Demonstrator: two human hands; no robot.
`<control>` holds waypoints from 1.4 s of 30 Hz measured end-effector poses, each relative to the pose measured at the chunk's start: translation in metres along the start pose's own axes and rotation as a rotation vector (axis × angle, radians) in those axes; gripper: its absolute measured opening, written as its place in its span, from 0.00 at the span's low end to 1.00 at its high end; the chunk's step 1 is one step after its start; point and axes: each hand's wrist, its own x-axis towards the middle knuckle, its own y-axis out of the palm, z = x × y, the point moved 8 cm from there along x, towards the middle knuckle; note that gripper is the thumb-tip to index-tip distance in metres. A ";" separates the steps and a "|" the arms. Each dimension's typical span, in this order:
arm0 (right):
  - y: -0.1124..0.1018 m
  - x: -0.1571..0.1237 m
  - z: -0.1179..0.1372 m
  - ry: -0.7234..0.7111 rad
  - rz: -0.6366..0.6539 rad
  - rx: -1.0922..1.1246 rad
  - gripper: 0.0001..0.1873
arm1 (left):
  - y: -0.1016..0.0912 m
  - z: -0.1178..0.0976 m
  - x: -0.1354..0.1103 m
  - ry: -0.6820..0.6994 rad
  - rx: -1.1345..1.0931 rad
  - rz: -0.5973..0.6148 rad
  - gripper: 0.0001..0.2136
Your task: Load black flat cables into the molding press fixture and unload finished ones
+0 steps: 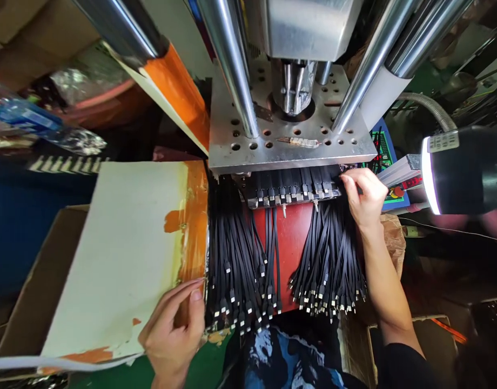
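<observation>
At the right end of a dark metal fixture [295, 198], my right hand [365, 197] has its thumb and fingers pinched together; what they grip is hidden. A row of black flat cables with metal connectors [283, 190] lies across that fixture, under the press plate [289, 156]. My left hand [173, 324] is low at the right edge of a pale board [122, 243], its thumb and forefinger close together beside a bunch of black cables [236, 259]. Anything between those fingertips is too small to make out. Another cable bunch [329, 265] hangs nearer my right hand.
Steel posts [228, 65] rise from the plate around a metal press head [309, 27]. A black lamp [463, 170] glows at the right. A red surface [295, 237] shows between the bunches. A plastic bottle [25, 116] lies far left.
</observation>
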 end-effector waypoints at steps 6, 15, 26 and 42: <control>0.013 -0.006 -0.037 0.273 -0.059 0.205 0.26 | 0.001 0.008 -0.001 0.039 -0.044 -0.034 0.08; 0.015 -0.008 -0.045 0.283 -0.066 0.276 0.28 | 0.000 0.007 -0.002 0.037 -0.035 -0.042 0.06; 0.020 -0.014 -0.040 0.282 -0.044 0.228 0.30 | 0.001 0.007 -0.001 0.051 -0.058 -0.027 0.08; 0.013 -0.016 -0.035 0.241 -0.010 0.119 0.28 | 0.002 -0.001 -0.002 -0.096 -0.020 0.066 0.14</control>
